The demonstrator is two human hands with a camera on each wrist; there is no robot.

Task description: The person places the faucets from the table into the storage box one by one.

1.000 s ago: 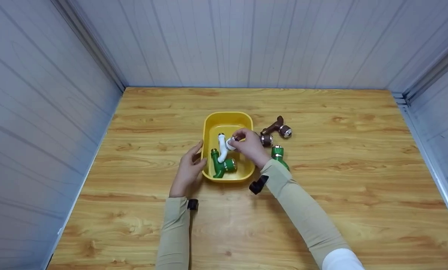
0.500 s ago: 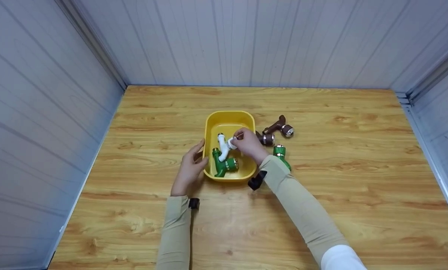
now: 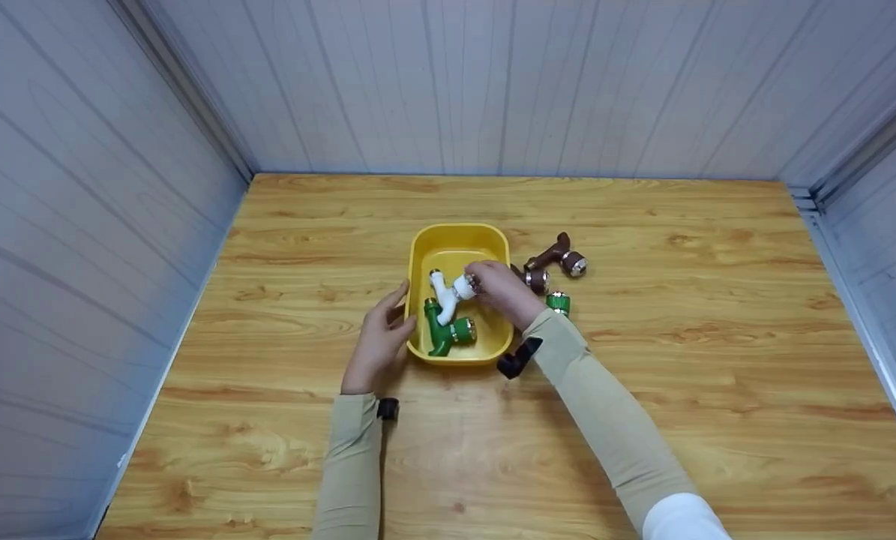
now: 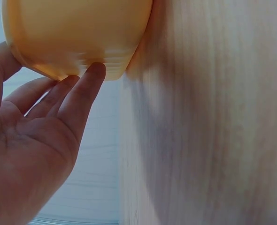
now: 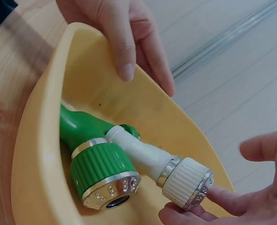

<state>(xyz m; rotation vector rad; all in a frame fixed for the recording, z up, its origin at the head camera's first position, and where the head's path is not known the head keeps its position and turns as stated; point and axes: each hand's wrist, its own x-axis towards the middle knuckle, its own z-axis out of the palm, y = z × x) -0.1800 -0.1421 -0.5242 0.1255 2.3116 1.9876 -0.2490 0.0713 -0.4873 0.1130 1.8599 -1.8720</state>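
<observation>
In the head view, a yellow plastic tub [image 3: 459, 361] stands on the wooden table. My left hand [image 3: 379, 334] holds its left side, thumb over the rim and fingers against the outer wall [image 4: 77, 37]. Inside lies a green water tap [image 3: 440, 334] with a ribbed knob. A white water tap [image 5: 143, 152] leans over it, its outlet end against the green one. My right hand [image 3: 501, 289] reaches over the tub's right side. In the right wrist view its fingers [image 5: 223, 199] touch the white tap's knob from below, and the thumb stands off from it.
Right of the tub lie two brown taps, one farther back [image 3: 551, 253] and one [image 3: 537, 281] partly behind my right hand. Another green tap [image 3: 558, 301] is mostly hidden by the right forearm. Pale panel walls [image 3: 462, 90] border the table at the back and sides.
The white tap has shifted slightly and tilts more to the left at its threaded end. My right fingers have loosened from its knob. The left hand keeps its place on the tub.
</observation>
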